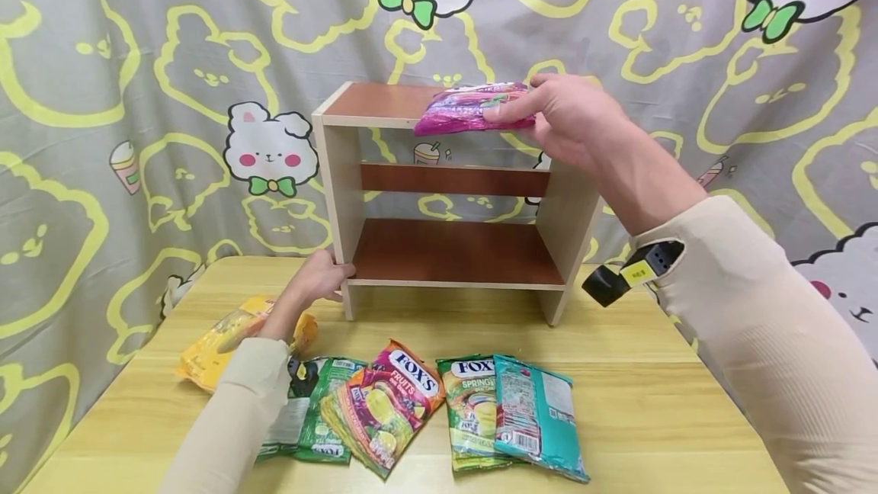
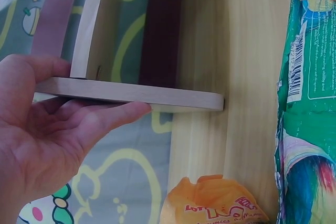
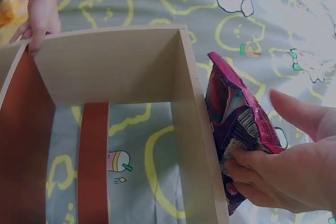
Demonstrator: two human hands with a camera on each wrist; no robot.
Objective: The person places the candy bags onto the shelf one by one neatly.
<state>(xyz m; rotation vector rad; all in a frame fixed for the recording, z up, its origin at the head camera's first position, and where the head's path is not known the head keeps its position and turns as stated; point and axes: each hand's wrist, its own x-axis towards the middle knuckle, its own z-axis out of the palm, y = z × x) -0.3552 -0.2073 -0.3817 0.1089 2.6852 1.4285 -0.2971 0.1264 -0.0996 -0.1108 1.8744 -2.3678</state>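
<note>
My right hand [image 1: 572, 117] holds a pink and purple candy bag [image 1: 456, 111] at the top board of a small wooden shelf [image 1: 336, 189]. In the right wrist view, the fingers touch the candy bag [image 3: 244, 119], which lies against the top board, and the thumb stands a little off it. My left hand [image 1: 318, 278] grips the shelf's left side panel low down. The left wrist view shows the thumb on one side of the panel [image 2: 173, 95] and the fingers on the other.
On the wooden table [image 1: 645, 387] lie a yellow-orange gummies bag [image 1: 226, 334], a green bag [image 1: 325, 402], several overlapping Fox's Fruits bags [image 1: 391, 402], green Fox's Spring bags [image 1: 469, 402] and a teal bag [image 1: 542, 418]. A patterned curtain [image 1: 171, 174] hangs behind the shelf.
</note>
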